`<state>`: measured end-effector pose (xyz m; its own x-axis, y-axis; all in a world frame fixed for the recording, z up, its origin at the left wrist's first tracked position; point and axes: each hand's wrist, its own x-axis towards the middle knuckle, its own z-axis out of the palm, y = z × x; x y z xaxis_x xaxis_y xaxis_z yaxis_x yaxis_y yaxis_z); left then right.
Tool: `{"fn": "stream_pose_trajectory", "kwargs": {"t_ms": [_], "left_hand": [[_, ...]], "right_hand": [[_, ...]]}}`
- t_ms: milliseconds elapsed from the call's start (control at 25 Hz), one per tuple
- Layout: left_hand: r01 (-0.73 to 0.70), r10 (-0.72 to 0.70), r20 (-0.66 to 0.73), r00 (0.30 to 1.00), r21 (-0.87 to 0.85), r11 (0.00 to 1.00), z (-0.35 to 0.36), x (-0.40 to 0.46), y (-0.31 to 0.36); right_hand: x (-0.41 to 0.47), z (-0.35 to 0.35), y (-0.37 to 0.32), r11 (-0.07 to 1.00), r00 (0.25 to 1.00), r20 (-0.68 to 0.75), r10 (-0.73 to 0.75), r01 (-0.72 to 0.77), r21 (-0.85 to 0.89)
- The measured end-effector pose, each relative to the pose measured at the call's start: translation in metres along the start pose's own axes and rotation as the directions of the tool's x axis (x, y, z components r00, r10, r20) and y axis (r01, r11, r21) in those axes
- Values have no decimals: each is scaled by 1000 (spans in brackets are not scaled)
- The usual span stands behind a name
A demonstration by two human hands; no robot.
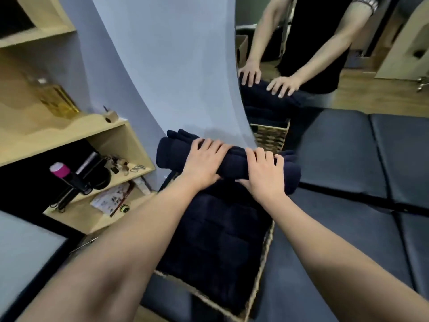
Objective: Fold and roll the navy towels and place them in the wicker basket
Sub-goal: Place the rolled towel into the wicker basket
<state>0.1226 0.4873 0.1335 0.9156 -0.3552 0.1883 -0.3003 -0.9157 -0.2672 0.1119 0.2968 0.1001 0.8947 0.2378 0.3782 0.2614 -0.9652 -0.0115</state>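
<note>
A rolled navy towel (234, 162) lies crosswise on top of the pile at the far end of the wicker basket (260, 273). My left hand (205, 161) rests on the roll's middle with fingers spread flat. My right hand (264, 174) presses on its right part, thumb tucked under the near side. Several rolled navy towels (216, 238) fill the basket below my forearms. Another navy roll (181, 135) peeks out behind the top one against the wall.
The basket sits on a dark blue padded bench (362, 159). A wall mirror (325, 54) at the right reflects a person, the hands and the basket. Wooden shelves (111, 135) at the left hold bottles, a pink-capped item (60, 170) and papers.
</note>
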Motion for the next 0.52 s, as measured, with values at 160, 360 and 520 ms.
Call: {"fn": "stream_pose_trajectory", "kwargs": {"t_ms": [160, 360, 520], "left_hand": [[-40, 40, -3, 999, -123, 992, 58, 19, 4], [-179, 177, -28, 984, -183, 967, 96, 38, -18], [-233, 258, 111, 960, -196, 953, 108, 49, -16]], "right_hand": [[5, 29, -7, 991, 991, 67, 114, -109, -78], [15, 54, -15, 984, 990, 84, 111, -97, -152], [14, 73, -13, 987, 978, 192, 86, -57, -150]]}}
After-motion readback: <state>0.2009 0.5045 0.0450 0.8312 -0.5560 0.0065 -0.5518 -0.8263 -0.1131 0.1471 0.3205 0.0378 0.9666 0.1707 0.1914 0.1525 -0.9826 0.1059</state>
